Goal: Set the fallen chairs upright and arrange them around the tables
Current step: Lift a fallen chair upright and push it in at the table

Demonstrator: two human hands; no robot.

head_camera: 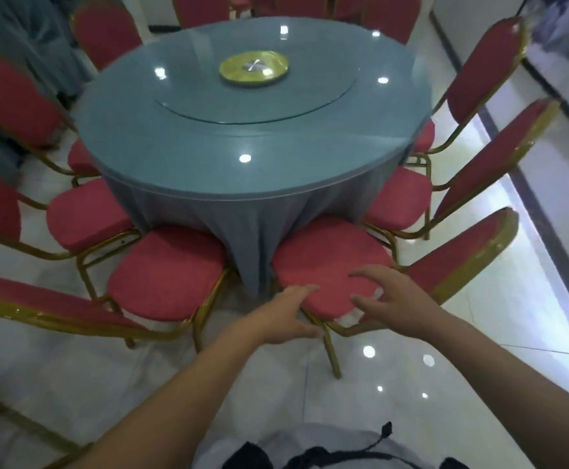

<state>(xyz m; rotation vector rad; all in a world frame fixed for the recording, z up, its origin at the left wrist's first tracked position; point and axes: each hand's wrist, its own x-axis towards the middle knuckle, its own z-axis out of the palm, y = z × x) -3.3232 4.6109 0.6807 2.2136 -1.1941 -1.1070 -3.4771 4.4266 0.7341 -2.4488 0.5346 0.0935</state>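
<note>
Landmark: one round table under blue-grey cloth and a glass top, carrying one round glass turntable with one gold disc at its centre. The nearest red-cushioned chair with gold tubular metal frame stands upright at the table's near edge, seat front against the hanging cloth. We read its long axis, seat to back, as running outward from the table toward our right, so the chair faces the table and its oval back leans away. We count six such chairs with seats showing round the table's near half, all upright and facing inward, and at least three more backs beyond the far rim. The left grip holds the seat's near corner, fingers on the cushion, thumb under it beside the frame. The right grip is spread wide over the same edge, holding nothing; we cannot tell whether it touches. Glossy white floor tiles lie beneath.
</note>
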